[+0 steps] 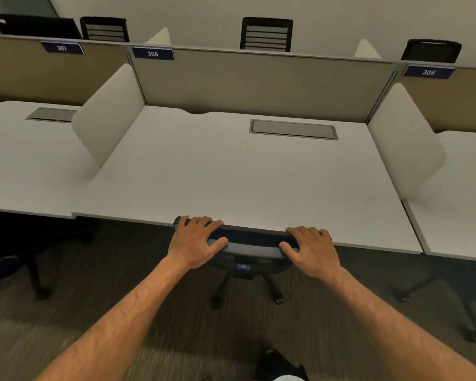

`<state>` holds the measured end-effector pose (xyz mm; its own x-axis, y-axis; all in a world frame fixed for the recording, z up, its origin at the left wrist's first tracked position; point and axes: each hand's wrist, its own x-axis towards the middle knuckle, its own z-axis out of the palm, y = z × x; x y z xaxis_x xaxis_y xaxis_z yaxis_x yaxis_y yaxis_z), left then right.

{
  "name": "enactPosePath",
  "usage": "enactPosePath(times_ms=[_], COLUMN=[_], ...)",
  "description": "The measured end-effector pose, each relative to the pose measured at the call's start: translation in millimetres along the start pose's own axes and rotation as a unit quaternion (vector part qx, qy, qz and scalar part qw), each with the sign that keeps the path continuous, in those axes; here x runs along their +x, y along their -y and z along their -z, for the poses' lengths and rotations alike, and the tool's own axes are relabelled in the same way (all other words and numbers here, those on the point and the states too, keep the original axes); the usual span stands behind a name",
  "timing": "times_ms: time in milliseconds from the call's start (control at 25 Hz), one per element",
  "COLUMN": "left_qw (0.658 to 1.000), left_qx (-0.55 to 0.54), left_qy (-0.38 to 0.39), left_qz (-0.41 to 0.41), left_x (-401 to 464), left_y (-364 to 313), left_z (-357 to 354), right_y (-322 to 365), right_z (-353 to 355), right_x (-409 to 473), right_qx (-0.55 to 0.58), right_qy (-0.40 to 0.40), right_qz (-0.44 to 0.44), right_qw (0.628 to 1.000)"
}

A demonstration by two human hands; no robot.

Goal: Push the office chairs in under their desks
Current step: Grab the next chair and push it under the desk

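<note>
A black office chair (252, 243) stands at the front edge of the white desk (231, 174) labelled 306. The top of its backrest touches the desk edge, and its seat is hidden under the desk. Its wheeled base shows on the floor below. My left hand (197, 242) grips the left end of the backrest top. My right hand (312, 250) grips the right end, fingers over the top and thumb at the near side.
White side screens (107, 116) separate desk 306 from desks 307 and 305. Chair bases show under the left desk (36, 270) and the right desk (437, 298). Other chair backs (266, 34) rise behind the rear partition. A shoe (275, 364) is on the carpet below.
</note>
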<state>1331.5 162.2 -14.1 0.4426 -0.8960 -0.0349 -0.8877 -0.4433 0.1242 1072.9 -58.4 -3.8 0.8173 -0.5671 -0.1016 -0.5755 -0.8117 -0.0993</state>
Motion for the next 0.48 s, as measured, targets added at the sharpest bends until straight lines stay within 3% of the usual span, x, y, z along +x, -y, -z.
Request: enactPosePath(times_ms=[240,480], left_qw=[0.996,0.972], left_qx=[-0.045,-0.060], left_qy=[0.007,-0.054], left_qz=[0.075,0.221], left_x=[-14.8,-113.0], left_y=[-18.5,-7.5], left_z=[12.1,19.9], right_y=[10.5,109.9], right_z=[13.4,17.1], right_x=[27.4,59.3], right_qx=[0.040,0.137], right_qy=[0.119,0.105], right_qz=[0.063,0.281], right_qw=[0.990,0.944])
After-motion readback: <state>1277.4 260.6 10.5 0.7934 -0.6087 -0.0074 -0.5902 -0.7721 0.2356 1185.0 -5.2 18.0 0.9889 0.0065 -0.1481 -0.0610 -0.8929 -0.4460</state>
